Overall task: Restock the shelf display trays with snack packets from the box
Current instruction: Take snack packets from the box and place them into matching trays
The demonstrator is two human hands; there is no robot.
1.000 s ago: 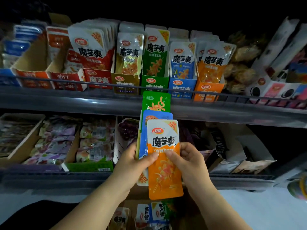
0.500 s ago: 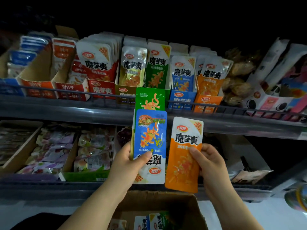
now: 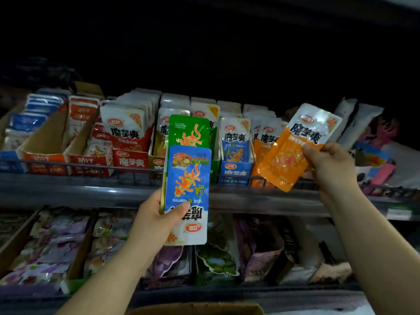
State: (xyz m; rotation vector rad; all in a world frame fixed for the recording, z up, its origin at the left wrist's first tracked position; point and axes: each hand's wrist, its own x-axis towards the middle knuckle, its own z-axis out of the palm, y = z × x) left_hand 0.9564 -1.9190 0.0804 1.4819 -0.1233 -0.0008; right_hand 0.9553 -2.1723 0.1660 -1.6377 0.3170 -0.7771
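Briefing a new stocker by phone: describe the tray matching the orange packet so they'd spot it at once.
Look at the upper shelf with the dark wire front rail. In its row of cardboard display trays, the orange cardboard tray stands right of the blue tray, partly behind the orange foil packet in the right hand. Only it holds orange-and-white packets.

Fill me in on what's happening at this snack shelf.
A person is restocking snack packets. The right hand pinches an orange packet, tilted, in front of the orange display tray on the upper shelf; it is not yet in the tray. The left hand grips a stack lower down: an upside-down blue packet in front, a green packet behind. The rim of a cardboard box shows at the bottom edge.
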